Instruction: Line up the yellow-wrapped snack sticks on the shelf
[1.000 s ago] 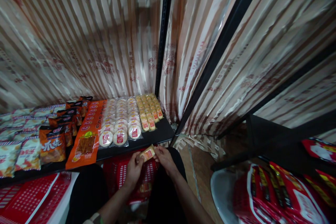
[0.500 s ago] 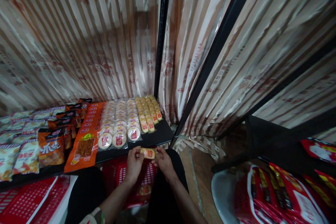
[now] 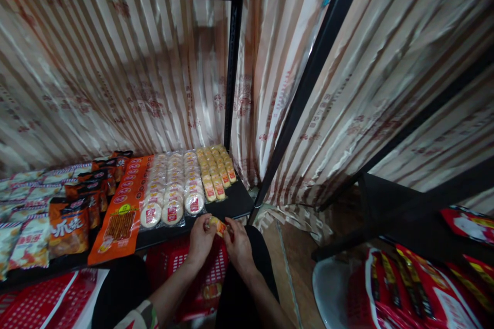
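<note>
Between my two hands is a small yellow packaged snack (image 3: pixel 218 226) with a red label, tilted down to the right. My left hand (image 3: pixel 201 241) pinches its left end, and my right hand (image 3: pixel 238 242) grips the right end. Below them a red plastic basket (image 3: pixel 170 257) stands between my knees, with a similar yellow packet (image 3: pixel 212 290) in it. Ahead on the black shelf (image 3: pixel 237 200) lie rows of matching yellow packets (image 3: pixel 214 185). Left of those are rows of round white wrapped crackers (image 3: pixel 172 212).
Further left on the shelf are a flat orange snack pack (image 3: pixel 121 226), orange-brown bags (image 3: pixel 68 229) and white bags (image 3: pixel 31 244). Another red basket (image 3: pixel 42 300) is at lower left. A black post (image 3: pixel 285 123) rises on the right, with red packages (image 3: pixel 420 288) and a grey stool (image 3: pixel 334 288) beyond.
The yellow packet has turned from level to tilted, its right end now lower. My right hand has moved slightly left, closer to my left hand. The whole view has shifted a little.
</note>
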`<state>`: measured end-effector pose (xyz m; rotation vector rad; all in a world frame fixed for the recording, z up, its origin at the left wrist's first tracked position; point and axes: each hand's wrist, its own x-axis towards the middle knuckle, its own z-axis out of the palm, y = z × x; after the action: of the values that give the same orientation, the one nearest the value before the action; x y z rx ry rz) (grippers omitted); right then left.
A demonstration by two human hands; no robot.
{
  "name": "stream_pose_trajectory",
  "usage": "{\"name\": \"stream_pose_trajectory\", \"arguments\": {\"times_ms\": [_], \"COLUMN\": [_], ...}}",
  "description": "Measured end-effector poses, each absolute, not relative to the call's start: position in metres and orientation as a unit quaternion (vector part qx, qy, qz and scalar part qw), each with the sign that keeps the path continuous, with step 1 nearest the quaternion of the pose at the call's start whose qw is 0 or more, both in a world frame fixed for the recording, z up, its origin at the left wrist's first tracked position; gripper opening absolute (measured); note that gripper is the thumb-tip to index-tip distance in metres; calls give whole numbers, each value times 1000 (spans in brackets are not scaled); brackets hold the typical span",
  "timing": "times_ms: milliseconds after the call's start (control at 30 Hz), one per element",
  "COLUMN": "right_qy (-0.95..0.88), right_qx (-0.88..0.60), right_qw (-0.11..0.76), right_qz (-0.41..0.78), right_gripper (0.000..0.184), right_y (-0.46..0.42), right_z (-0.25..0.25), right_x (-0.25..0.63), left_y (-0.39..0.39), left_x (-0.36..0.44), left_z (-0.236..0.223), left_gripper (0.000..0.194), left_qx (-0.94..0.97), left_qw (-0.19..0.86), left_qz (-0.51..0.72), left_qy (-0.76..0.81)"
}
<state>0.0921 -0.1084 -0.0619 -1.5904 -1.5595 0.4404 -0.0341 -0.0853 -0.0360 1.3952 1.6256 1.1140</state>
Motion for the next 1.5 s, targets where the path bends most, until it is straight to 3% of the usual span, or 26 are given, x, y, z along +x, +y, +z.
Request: {"name": "stream_pose_trajectory", "arguments": {"times_ms": [267, 600, 967, 1200, 1500], "right_qy": [-677, -671, -604, -579, -558], "right_qx": [-612, -622, -667, -678, -682], "right_qw": [378, 390, 420, 430, 453], "right_qz": [157, 105, 118, 144, 134], "right_gripper": [41, 35, 37, 37, 37], "right_y": [-106, -93, -63, -41, -14], "right_z": [-58, -51, -49, -49, -52], "right_x": [97, 106, 119, 125, 124], "left_y": [-68, -50, -35, -30, -25], "left_x": [-22, -3, 17, 24, 19], "left_z": [-22, -11, -10, -17, -26], "left_gripper": [29, 26, 25, 31, 41], "left_qx": [568, 587, 540, 522, 522], "left_qw": [349, 333, 414, 443, 439], "left_qz": [405, 406, 461, 488, 428], "left_qy": [627, 616, 569, 542, 593]}}
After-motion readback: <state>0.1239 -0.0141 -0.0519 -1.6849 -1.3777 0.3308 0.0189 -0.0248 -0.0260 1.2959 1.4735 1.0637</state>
